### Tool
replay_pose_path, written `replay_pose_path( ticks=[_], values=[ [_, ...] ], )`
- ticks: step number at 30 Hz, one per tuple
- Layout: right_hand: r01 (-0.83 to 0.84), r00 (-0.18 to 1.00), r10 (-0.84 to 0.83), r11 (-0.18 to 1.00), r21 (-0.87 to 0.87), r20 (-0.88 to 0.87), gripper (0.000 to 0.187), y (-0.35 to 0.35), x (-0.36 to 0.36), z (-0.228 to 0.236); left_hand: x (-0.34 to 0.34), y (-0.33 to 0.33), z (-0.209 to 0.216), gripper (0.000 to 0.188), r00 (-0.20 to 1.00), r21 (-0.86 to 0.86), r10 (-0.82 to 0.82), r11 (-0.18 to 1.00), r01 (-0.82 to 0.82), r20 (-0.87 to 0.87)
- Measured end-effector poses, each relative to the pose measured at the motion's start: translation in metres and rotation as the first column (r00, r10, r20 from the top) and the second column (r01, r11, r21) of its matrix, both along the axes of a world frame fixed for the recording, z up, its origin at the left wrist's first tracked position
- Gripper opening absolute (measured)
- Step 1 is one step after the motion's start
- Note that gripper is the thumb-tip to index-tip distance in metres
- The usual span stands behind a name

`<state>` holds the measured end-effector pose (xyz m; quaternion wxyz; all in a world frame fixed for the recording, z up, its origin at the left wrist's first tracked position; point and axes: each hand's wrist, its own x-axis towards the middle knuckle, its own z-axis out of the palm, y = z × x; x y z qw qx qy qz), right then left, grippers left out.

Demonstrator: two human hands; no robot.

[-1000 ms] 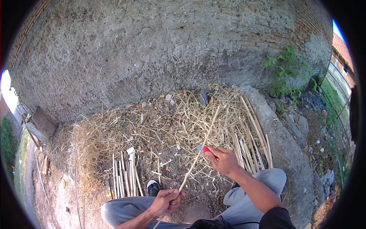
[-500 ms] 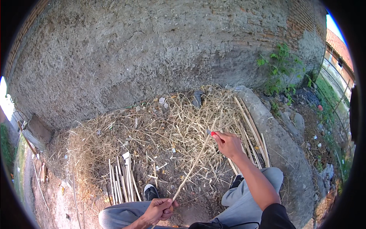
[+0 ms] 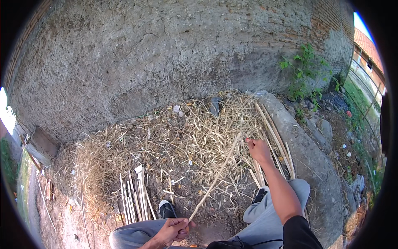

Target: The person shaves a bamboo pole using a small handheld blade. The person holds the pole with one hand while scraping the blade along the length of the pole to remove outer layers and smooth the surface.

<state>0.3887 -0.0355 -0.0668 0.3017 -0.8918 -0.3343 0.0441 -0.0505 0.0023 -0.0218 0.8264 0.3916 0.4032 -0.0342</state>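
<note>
A long, thin pale strip of wood or bamboo (image 3: 219, 174) slants up and away from my lap. My left hand (image 3: 176, 230) is closed around its near end, above my left thigh. My right hand (image 3: 259, 151) is a fist around a small red-handled knife (image 3: 248, 140), just right of the strip's far part. Only a bit of red shows at the fingers now; the blade, seen half a second ago, cannot be made out. Whether the knife touches the strip is unclear. Pale shavings (image 3: 215, 139) lie heaped beneath both.
Several split sticks (image 3: 134, 199) lie by my left shoe (image 3: 166, 209); more sticks (image 3: 271, 126) rest along a concrete edge (image 3: 306, 166) at the right. A rough wall (image 3: 166, 58) rises ahead, with a leafy plant (image 3: 306, 70) at its right. A dark grey object (image 3: 215, 106) lies among the shavings.
My right hand has moved slightly right and nearer to me, off the strip's line, and turned so the blade no longer shows. My left hand keeps its hold on the strip.
</note>
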Motion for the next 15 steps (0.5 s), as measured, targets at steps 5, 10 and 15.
replay_pose_path(
  ticks=[5, 10, 15],
  values=[
    [-0.104, 0.988, 0.129, 0.962, 0.253, -0.085, 0.034, 0.01, -0.029, -0.006, 0.005, 0.016, -0.008, 0.029, 0.983, -0.112, 0.181, 0.978, -0.177, 0.027],
    [-0.4, 0.858, 0.464, 0.872, 0.281, -0.22, 0.036, 0.001, -0.121, 0.031, 0.016, 0.017, -0.001, 0.03, 0.976, -0.144, 0.212, 0.968, -0.204, 0.045],
    [-0.605, 0.767, 0.634, 0.665, 0.439, 0.097, 0.035, -0.016, -0.159, 0.019, 0.025, 0.023, -0.002, 0.03, 0.979, -0.099, 0.192, 0.978, -0.185, 0.069]
  ],
)
